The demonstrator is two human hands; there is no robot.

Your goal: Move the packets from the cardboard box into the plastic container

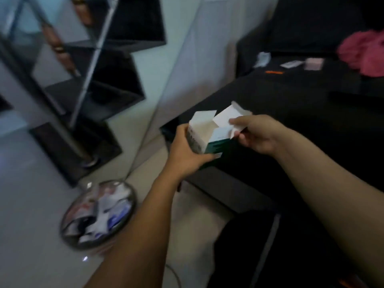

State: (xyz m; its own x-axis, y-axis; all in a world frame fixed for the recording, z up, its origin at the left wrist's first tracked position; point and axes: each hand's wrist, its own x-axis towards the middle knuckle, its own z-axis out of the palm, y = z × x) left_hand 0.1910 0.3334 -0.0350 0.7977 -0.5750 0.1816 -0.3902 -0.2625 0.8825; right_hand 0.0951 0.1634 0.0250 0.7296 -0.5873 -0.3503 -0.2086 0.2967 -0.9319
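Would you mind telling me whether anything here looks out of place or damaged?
Nothing stands out. The left hand holds the open cardboard box, the right hand pinches its flap, and the packets sit inside the plastic container on the floor.

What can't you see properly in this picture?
- Inside the cardboard box, head view: the open flaps and the left hand hide whether any packets remain.
- What the right hand pinches: a box flap or a packet, blur hides which.
- The packets in the plastic container: motion blur smears their print.
- Small items on the black table: too small and blurred.
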